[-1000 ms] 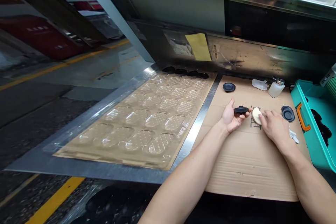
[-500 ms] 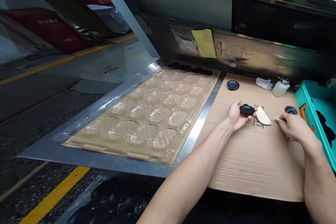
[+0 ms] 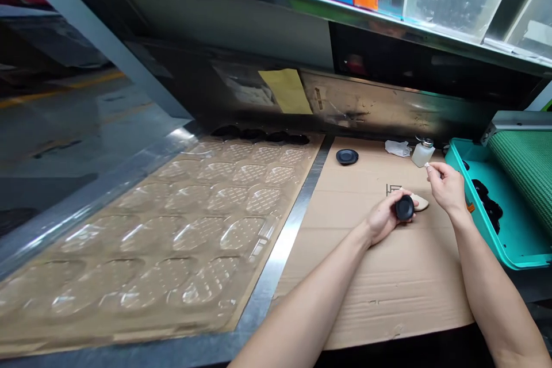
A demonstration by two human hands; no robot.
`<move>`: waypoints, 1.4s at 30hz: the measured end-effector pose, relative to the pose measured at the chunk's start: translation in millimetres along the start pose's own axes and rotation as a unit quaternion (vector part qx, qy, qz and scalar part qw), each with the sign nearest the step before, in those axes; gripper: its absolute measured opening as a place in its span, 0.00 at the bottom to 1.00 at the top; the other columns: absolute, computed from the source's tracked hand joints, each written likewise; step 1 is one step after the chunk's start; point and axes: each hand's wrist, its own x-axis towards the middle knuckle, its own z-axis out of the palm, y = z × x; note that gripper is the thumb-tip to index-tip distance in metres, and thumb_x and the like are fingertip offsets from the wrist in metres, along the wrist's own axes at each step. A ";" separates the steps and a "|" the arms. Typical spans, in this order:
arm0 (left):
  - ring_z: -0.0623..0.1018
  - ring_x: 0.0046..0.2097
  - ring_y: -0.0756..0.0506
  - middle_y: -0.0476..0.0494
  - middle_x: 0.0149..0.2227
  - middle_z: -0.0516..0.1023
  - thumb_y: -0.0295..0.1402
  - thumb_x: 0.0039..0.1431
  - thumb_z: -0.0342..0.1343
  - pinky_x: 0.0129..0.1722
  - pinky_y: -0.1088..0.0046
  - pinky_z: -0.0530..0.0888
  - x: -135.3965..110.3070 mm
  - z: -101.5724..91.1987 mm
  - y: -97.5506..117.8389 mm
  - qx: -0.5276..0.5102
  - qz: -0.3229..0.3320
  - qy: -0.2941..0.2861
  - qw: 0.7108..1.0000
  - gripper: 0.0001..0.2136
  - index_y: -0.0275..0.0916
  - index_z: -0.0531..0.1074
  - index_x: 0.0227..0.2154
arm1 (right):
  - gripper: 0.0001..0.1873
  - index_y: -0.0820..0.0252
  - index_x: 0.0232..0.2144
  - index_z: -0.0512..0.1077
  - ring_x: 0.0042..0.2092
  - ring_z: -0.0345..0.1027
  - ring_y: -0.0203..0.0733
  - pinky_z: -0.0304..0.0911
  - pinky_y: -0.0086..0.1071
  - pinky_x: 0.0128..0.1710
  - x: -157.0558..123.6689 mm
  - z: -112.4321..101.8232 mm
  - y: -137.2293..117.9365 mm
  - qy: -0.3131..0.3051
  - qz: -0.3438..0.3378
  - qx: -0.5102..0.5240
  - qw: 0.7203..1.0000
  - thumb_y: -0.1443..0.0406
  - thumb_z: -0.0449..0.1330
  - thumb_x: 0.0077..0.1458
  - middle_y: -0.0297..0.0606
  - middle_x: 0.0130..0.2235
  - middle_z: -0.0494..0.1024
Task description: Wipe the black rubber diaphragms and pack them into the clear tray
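Left hand grips a black round part above the cardboard, while the right hand pinches a small white scrap near a bottle, which could tip if those fingers knocked it

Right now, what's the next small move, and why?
I'd probably raise the small white scrap to the metal cap of the bottle: the right hand pinches it close by, while the left hand holds the round black part. Whether scrap and bottle touch, I can't tell.
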 end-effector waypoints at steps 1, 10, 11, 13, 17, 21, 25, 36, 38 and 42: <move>0.81 0.33 0.42 0.35 0.40 0.81 0.40 0.63 0.55 0.34 0.68 0.73 1.2 2.4 -2.8 0.006 -0.012 -0.013 1.000 0.12 0.38 0.71 0.44 | 0.18 0.60 0.44 0.78 0.44 0.74 0.46 0.66 0.35 0.47 14.8 -3.5 1.2 0.028 -0.011 -0.056 0.998 0.57 0.52 0.65 0.43 0.42 0.82; 0.80 0.30 0.44 0.36 0.39 0.81 0.41 0.63 0.55 0.30 0.70 0.72 0.4 0.6 -0.1 -0.017 -0.012 0.000 1.000 0.13 0.38 0.70 0.43 | 0.15 0.60 0.41 0.82 0.44 0.74 0.47 0.65 0.33 0.45 141.9 -21.0 -3.6 -0.131 -0.026 -0.328 0.935 0.69 0.57 0.57 0.47 0.42 0.82; 0.80 0.29 0.44 0.36 0.38 0.81 0.41 0.62 0.56 0.30 0.70 0.71 1.1 0.3 -0.4 -0.019 -0.014 0.000 1.000 0.13 0.38 0.70 0.43 | 0.14 0.60 0.39 0.83 0.43 0.75 0.46 0.65 0.32 0.44 147.8 -20.7 -3.3 -0.156 -0.017 -0.338 0.928 0.70 0.58 0.55 0.47 0.40 0.82; 0.80 0.28 0.44 0.37 0.37 0.81 0.42 0.62 0.56 0.29 0.71 0.71 2.9 0.4 -1.3 -0.022 -0.013 0.001 1.000 0.13 0.38 0.70 0.43 | 0.13 0.62 0.38 0.83 0.40 0.75 0.44 0.65 0.30 0.42 156.4 -20.1 -2.1 -0.188 -0.010 -0.350 0.918 0.70 0.60 0.53 0.46 0.38 0.83; 0.79 0.27 0.45 0.37 0.37 0.81 0.42 0.64 0.54 0.26 0.73 0.69 5.7 1.6 -1.1 -0.028 -0.009 -0.008 1.000 0.13 0.38 0.70 0.43 | 0.12 0.63 0.38 0.84 0.39 0.75 0.42 0.65 0.29 0.40 168.0 -20.6 -0.6 -0.194 -0.031 -0.347 0.917 0.70 0.61 0.54 0.46 0.37 0.83; 0.78 0.26 0.46 0.36 0.37 0.81 0.47 0.66 0.52 0.23 0.76 0.64 5.3 1.2 4.2 -0.039 -0.005 0.000 0.999 0.17 0.38 0.69 0.45 | 0.12 0.64 0.37 0.84 0.39 0.75 0.43 0.65 0.30 0.40 169.4 -25.1 -3.8 -0.195 -0.018 -0.338 0.921 0.70 0.60 0.54 0.47 0.37 0.83; 0.74 0.23 0.48 0.36 0.32 0.79 0.52 0.69 0.45 0.20 0.77 0.62 3.4 -3.0 14.4 -0.068 0.014 0.056 0.996 0.22 0.36 0.70 0.42 | 0.14 0.62 0.40 0.83 0.42 0.75 0.44 0.64 0.32 0.42 136.5 -28.5 -14.1 -0.094 -0.043 -0.251 0.962 0.64 0.58 0.60 0.44 0.39 0.83; 0.70 0.18 0.50 0.44 0.22 0.72 0.58 0.67 0.42 0.14 0.77 0.61 9.0 -8.0 8.3 -0.001 0.042 0.108 0.993 0.29 0.34 0.70 0.29 | 0.13 0.58 0.42 0.77 0.41 0.73 0.41 0.65 0.32 0.43 -36.2 42.0 -22.3 -0.113 -0.170 0.003 0.979 0.60 0.55 0.66 0.41 0.39 0.79; 0.70 0.17 0.50 0.45 0.19 0.71 0.60 0.65 0.44 0.14 0.77 0.61 10.9 -8.3 3.5 0.047 0.053 0.120 0.990 0.30 0.35 0.70 0.27 | 0.12 0.58 0.42 0.76 0.41 0.73 0.42 0.65 0.33 0.43 -36.7 49.0 -17.3 -0.118 -0.178 -0.013 0.977 0.61 0.54 0.66 0.41 0.40 0.78; 0.68 0.15 0.51 0.46 0.17 0.71 0.62 0.64 0.42 0.14 0.77 0.60 14.4 -10.4 -4.3 0.140 0.059 0.155 0.976 0.32 0.36 0.71 0.26 | 0.12 0.57 0.43 0.74 0.42 0.72 0.43 0.64 0.33 0.42 -34.7 51.5 -14.4 -0.134 -0.174 -0.095 0.971 0.61 0.51 0.68 0.42 0.42 0.76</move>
